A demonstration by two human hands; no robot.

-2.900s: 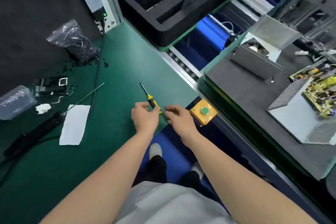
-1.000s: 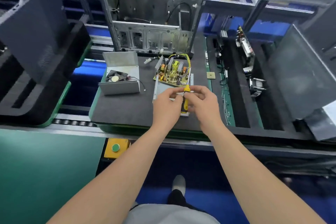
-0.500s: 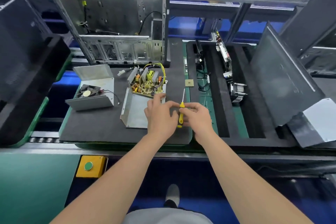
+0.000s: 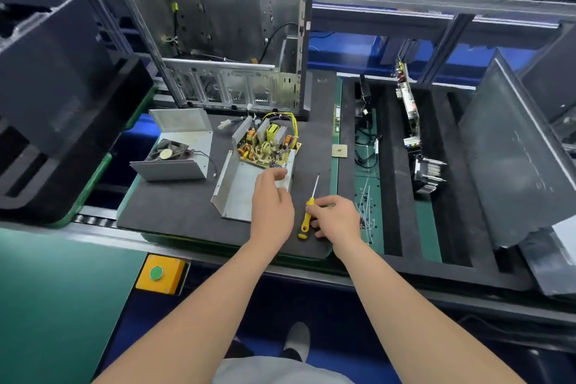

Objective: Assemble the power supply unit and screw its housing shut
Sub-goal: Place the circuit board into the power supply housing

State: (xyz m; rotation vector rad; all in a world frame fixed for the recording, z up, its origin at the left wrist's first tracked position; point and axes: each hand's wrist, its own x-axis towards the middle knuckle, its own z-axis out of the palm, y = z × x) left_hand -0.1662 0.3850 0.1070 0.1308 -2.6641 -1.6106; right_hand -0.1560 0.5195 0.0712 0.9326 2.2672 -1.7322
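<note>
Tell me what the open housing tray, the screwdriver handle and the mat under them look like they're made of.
Housing tray: bare sheet metal, dull silver, with thin folded-up walls.
Screwdriver: handle looks like glossy yellow plastic, shaft is thin bright metal.
Mat: dark grey, matte, light-absorbing surface, probably foam or rubber; cannot tell which.

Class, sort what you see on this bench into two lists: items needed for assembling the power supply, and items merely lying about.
For the job:
circuit board
open metal housing
cover with fan
yellow screwdriver, at the right hand
left hand on the housing

Lying about:
computer case
yellow button box
heatsink
small square chip
</note>
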